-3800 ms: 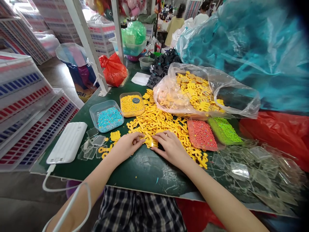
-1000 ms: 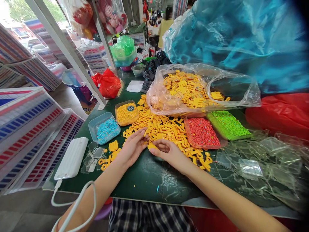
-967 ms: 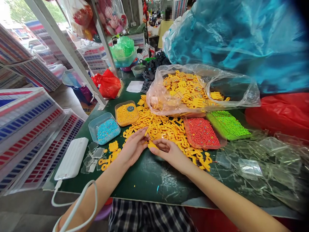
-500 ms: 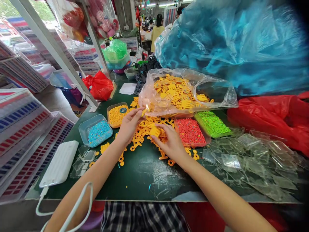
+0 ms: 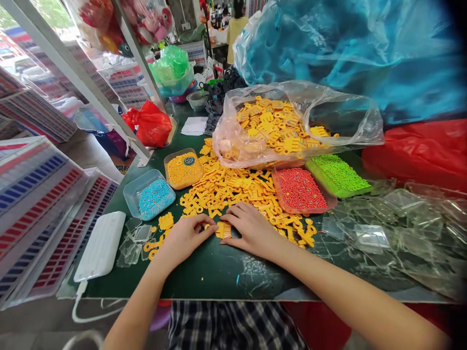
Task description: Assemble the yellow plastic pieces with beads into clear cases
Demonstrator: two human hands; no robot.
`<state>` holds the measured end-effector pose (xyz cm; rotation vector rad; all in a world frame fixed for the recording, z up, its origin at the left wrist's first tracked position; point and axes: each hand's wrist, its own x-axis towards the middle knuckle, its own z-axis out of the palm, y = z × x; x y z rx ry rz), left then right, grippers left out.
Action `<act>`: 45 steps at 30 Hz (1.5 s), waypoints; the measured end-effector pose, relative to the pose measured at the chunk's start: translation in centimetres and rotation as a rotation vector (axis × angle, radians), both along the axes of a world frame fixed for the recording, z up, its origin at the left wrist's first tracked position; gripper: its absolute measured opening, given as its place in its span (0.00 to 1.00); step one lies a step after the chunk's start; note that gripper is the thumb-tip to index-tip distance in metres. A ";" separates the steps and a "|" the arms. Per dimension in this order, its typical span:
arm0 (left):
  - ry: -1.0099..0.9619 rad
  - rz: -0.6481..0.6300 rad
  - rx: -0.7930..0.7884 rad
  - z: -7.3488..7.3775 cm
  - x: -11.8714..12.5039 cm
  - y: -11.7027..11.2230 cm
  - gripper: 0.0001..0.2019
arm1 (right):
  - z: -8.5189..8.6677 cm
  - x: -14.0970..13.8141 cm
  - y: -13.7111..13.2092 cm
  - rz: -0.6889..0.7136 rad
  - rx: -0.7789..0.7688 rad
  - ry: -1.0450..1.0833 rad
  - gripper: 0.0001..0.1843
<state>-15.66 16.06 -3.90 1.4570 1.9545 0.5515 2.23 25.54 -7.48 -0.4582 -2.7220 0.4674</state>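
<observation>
Head view: noted left hand [image 5: 183, 238] and right hand [image 5: 251, 228] lowered and drawn together since half a second ago, gripping opposite ends of one yellow piece [image 5: 224, 230] at six o'clock from the yellow heap [image 5: 233, 188], suggesting steadied two-handed handling

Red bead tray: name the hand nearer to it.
Right: the right hand lies left of the red bead tray, toward the wearer; the left hand is farther left.

White power bank [image 5: 100, 247], plastic crates [image 5: 40, 194]
</observation>
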 end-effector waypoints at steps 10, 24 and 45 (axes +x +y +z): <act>0.336 -0.004 0.140 -1.3 1.2 -0.2 0.10 | -0.1 0.4 0.2 -0.011 0.011 0.023 0.16; 0.582 0.117 0.258 3.1 -9.3 7.4 0.15 | -1.3 0.2 0.8 -0.033 0.110 0.118 0.16; 0.843 -0.051 0.075 3.1 -10.8 13.4 0.16 | -0.4 0.3 1.0 -0.037 0.103 0.079 0.19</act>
